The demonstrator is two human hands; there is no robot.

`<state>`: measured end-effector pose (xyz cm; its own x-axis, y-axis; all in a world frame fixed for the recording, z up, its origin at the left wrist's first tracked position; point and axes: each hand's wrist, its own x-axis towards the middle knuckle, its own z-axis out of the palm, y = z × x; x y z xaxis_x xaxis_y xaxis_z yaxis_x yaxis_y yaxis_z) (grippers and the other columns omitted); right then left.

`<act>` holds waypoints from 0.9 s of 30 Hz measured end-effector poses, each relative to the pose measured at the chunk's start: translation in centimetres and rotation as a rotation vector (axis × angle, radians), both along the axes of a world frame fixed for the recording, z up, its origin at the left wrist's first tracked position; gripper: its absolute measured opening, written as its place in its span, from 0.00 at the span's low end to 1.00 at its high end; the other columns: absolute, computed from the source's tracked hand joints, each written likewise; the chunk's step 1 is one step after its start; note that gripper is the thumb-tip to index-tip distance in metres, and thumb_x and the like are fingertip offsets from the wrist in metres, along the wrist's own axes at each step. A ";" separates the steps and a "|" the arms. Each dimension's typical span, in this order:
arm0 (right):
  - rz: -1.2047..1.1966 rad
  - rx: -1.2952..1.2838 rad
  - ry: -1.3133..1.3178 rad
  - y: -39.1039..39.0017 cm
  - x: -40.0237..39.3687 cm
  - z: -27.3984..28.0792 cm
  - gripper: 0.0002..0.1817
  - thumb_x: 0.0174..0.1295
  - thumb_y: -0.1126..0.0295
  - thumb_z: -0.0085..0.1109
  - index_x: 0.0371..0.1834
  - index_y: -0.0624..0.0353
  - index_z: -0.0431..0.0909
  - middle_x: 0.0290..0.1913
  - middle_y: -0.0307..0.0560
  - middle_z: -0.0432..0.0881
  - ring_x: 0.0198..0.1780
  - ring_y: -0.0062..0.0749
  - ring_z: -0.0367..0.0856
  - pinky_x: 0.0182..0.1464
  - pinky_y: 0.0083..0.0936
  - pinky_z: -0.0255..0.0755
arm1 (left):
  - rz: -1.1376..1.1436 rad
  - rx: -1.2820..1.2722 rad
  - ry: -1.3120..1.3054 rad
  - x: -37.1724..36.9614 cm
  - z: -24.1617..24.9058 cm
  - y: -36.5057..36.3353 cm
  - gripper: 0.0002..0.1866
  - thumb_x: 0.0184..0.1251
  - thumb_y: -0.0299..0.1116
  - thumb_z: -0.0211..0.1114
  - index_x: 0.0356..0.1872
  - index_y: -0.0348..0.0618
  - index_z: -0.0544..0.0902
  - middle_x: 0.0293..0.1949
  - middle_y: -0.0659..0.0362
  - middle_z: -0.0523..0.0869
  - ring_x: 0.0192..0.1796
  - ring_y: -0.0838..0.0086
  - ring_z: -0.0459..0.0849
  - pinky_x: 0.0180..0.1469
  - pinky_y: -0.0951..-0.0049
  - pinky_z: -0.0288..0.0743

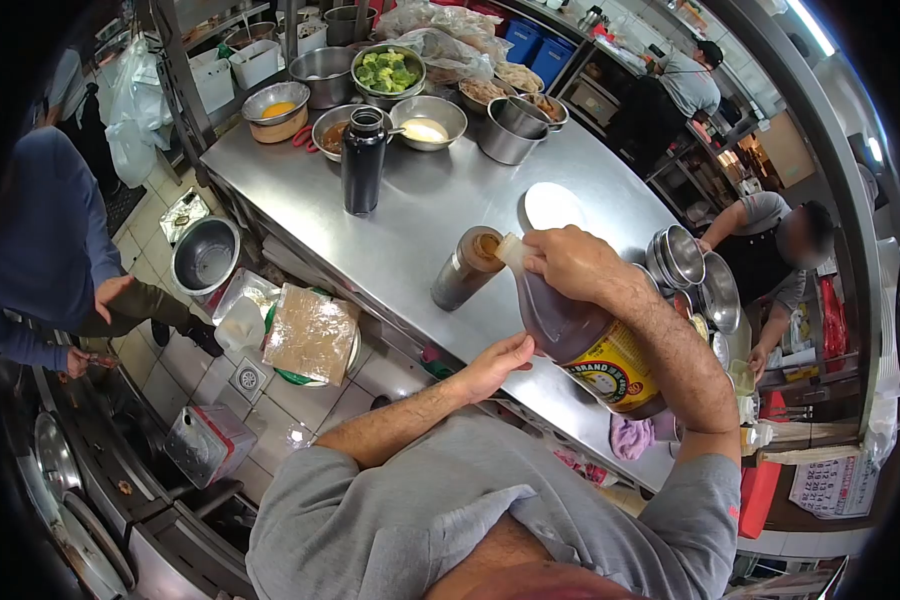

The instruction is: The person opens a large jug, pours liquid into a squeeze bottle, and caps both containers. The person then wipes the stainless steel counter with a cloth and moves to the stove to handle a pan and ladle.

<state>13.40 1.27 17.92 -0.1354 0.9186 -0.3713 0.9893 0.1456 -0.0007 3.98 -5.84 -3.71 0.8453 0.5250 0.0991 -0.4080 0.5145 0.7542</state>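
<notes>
A large plastic sauce jug [570, 335] with a yellow label and dark contents is tilted over the steel table. My right hand [575, 265] is wrapped round it near the neck. My left hand [498, 366] is at its lower side, thumb against the jug and other fingers partly hidden. The jug's pale mouth meets the opening of a clear bottle [460, 280], which leans on the table and has dark liquid inside. Close to my right hand lies a white round plate or lid [555, 207].
Farther along the steel table [280, 165] stand a black flask [363, 165], a bowl of broccoli [386, 72], a bowl with pale liquid [426, 125] and stacked pots [511, 135]. Metal bowls [680, 255] sit at right. A co-worker [780, 240] works there; another person [55, 220] stands left.
</notes>
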 end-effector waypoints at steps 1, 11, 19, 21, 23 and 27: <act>0.010 0.005 0.006 0.0 0.1 -0.1 0.15 0.63 0.61 0.55 0.49 0.56 0.78 0.38 0.52 0.84 0.42 0.46 0.83 0.46 0.38 0.76 | 0.005 0.000 0.002 0.0 0.1 0.0 0.25 0.75 0.52 0.44 0.63 0.46 0.67 0.61 0.63 0.71 0.65 0.76 0.65 0.64 0.64 0.56; 0.019 -0.005 -0.027 0.3 -0.3 0.3 0.14 0.63 0.61 0.55 0.48 0.56 0.78 0.39 0.51 0.84 0.43 0.45 0.83 0.46 0.38 0.75 | 0.013 -0.021 -0.033 0.6 0.0 0.0 0.26 0.75 0.52 0.44 0.63 0.45 0.67 0.61 0.62 0.72 0.64 0.75 0.65 0.64 0.64 0.57; 0.051 0.015 -0.013 0.4 0.0 0.2 0.13 0.63 0.62 0.54 0.46 0.56 0.79 0.37 0.55 0.84 0.42 0.47 0.83 0.46 0.40 0.76 | -0.010 -0.015 -0.068 0.8 0.0 0.0 0.26 0.75 0.52 0.44 0.64 0.46 0.66 0.62 0.63 0.71 0.65 0.75 0.65 0.64 0.64 0.57; 0.050 0.008 -0.022 0.5 -0.2 0.4 0.13 0.63 0.62 0.54 0.46 0.56 0.79 0.38 0.55 0.84 0.42 0.47 0.83 0.46 0.40 0.76 | -0.006 -0.022 -0.066 1.0 -0.2 0.0 0.26 0.75 0.52 0.44 0.64 0.46 0.66 0.62 0.63 0.71 0.65 0.75 0.65 0.64 0.64 0.57; 0.051 0.000 -0.032 0.6 -0.3 0.4 0.13 0.63 0.62 0.54 0.46 0.56 0.79 0.38 0.54 0.84 0.42 0.47 0.83 0.46 0.39 0.76 | -0.001 -0.029 -0.065 1.2 -0.4 -0.1 0.27 0.75 0.53 0.44 0.65 0.46 0.65 0.62 0.63 0.71 0.65 0.75 0.65 0.64 0.64 0.57; 0.062 -0.026 -0.055 0.7 -0.6 0.8 0.13 0.63 0.63 0.54 0.47 0.56 0.79 0.38 0.54 0.84 0.43 0.46 0.83 0.47 0.39 0.76 | -0.010 -0.023 -0.067 1.2 -0.1 0.1 0.28 0.74 0.54 0.43 0.66 0.47 0.63 0.63 0.63 0.69 0.65 0.75 0.64 0.65 0.63 0.55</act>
